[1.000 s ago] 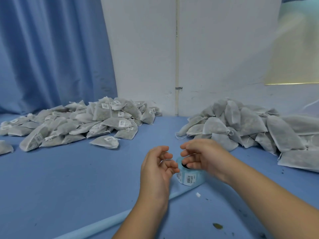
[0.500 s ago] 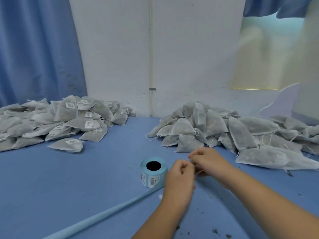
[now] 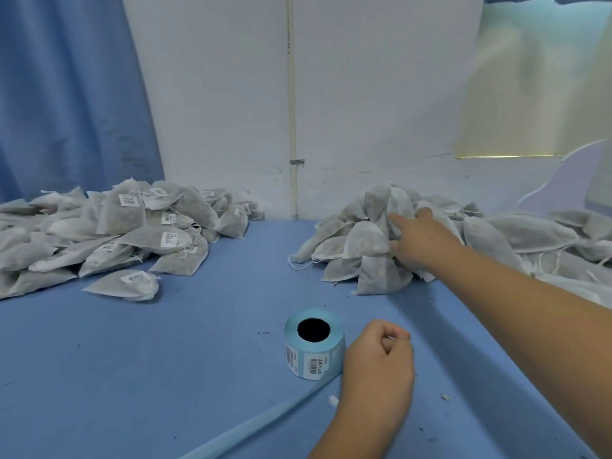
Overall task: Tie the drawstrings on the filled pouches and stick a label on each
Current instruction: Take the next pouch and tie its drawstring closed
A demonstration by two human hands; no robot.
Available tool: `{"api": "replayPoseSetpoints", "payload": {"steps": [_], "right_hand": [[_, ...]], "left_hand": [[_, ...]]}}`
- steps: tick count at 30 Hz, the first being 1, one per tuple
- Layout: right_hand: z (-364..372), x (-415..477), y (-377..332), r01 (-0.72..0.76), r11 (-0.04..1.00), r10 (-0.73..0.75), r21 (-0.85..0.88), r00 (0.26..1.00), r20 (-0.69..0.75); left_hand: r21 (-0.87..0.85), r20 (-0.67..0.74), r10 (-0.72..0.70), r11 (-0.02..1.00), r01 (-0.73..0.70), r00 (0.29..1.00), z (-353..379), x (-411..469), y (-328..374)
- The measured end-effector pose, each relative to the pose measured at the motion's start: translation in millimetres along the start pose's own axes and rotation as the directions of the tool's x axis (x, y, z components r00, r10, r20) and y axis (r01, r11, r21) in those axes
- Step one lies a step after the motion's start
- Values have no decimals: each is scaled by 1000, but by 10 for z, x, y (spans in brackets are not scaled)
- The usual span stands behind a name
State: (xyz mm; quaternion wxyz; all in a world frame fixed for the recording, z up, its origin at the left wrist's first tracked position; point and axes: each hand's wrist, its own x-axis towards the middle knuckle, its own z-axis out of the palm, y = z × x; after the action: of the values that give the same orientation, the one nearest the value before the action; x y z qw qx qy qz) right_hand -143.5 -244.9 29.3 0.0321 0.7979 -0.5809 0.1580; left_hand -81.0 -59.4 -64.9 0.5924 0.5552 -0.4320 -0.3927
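A heap of unlabelled grey pouches (image 3: 371, 260) lies at the right against the wall. My right hand (image 3: 420, 240) reaches into this heap, its fingers stretched over the pouches and touching them. A blue label roll (image 3: 314, 356) stands on its side on the blue table (image 3: 165, 359). Just right of the roll is my left hand (image 3: 381, 362), fingers curled, pinching what looks like a small white label (image 3: 393, 337) between thumb and forefinger. At the left sits a heap of labelled pouches (image 3: 132, 233), with one labelled pouch (image 3: 129, 284) lying apart in front.
A strip of blue label backing (image 3: 248, 432) trails from the roll toward the near edge. Dark crumbs dot the table. A white wall with a pipe (image 3: 291, 127) stands behind, and a blue curtain (image 3: 66, 94) hangs at the left.
My hands have parted. The right hand moved away from the left and up into the unlabelled heap. The left hand stays beside the roll.
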Motion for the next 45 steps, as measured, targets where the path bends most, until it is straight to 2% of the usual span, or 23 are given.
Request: {"api": "replayPoseSetpoints", "payload": {"steps": [3, 6, 8, 11, 16, 19, 21, 24, 26, 29, 31, 32, 33, 35, 38, 39, 40, 41, 43, 45], "right_hand": [[3, 94, -27, -110, 984, 125, -143, 987, 99], [26, 80, 0, -90, 989, 107, -121, 984, 142], [51, 23, 34, -73, 997, 74, -13, 994, 79], [63, -165, 87, -92, 965, 110, 244, 992, -58], [37, -689, 154, 79, 880, 93, 468, 938, -333], [76, -1116, 248, 177, 779, 81, 601, 923, -377], [133, -1402, 304, 236, 747, 53, 621, 911, -410], [136, -1754, 305, 389, 809, -142, 441, 857, -495], [59, -1898, 245, 526, 815, -342, 242, 775, -532], [-24, -2053, 134, 694, 716, -579, 72, 649, -493], [-32, -2142, 62, 769, 634, -675, 79, 601, -427], [-29, -2181, 37, 791, 597, -692, 135, 592, -413], [-33, -2212, 23, 798, 560, -681, 222, 597, -424], [-56, -2231, 20, 755, 494, -568, 432, 656, -497], [-110, -2140, 102, 561, 455, -180, 692, 819, -545], [-134, -2096, 160, 479, 419, -54, 771, 861, -506], [-155, -2058, 230, 409, 364, 10, 837, 897, -443], [-164, -2027, 301, 351, 314, 6, 882, 928, -372], [-163, -2003, 412, 245, 239, -130, 939, 967, -219], [-111, -1998, 427, 151, 240, -281, 959, 956, -80]], "left_hand": [[11, -4, -7, 1000, 7, 1000, -1, 13, -9], [15, 9, -3, 1000, 3, 1000, -5, 9, -13], [18, 16, -1, 1000, 1, 1000, -13, 4, -2], [16, 19, -8, 1000, 8, 1000, -18, -8, 19], [-17, 12, -21, 1000, 21, 1000, -32, -67, 81], [-48, -133, 54, 997, -61, 990, -2, -112, 158], [-43, -232, 120, 990, -133, 965, 38, -157, 237], [-77, -281, 166, 978, -194, 945, 64, -210, 327], [-154, -271, 122, 974, -168, 955, 38, -232, 364], [-353, -167, -41, 936, -21, 985, -24, -275, 390], [-418, -121, -116, 907, 56, 986, -66, -297, 387], [-402, -115, -131, 913, 74, 985, -86, -299, 384], [-365, -119, -131, 927, 79, 984, -105, -292, 381], [-265, -134, -102, 962, 64, 986, -138, -284, 401], [-130, -86, -71, 990, 60, 994, -179, -282, 448], [-90, -34, -78, 993, 74, 996, -195, -293, 465], [-51, 37, -92, 994, 94, 995, -214, -303, 475], [-9, 117, -108, 994, 110, 987, -234, -314, 490], [75, 253, -144, 989, 129, 957, -274, -336, 514], [138, 340, -171, 982, 131, 925, -290, -355, 520]]}}
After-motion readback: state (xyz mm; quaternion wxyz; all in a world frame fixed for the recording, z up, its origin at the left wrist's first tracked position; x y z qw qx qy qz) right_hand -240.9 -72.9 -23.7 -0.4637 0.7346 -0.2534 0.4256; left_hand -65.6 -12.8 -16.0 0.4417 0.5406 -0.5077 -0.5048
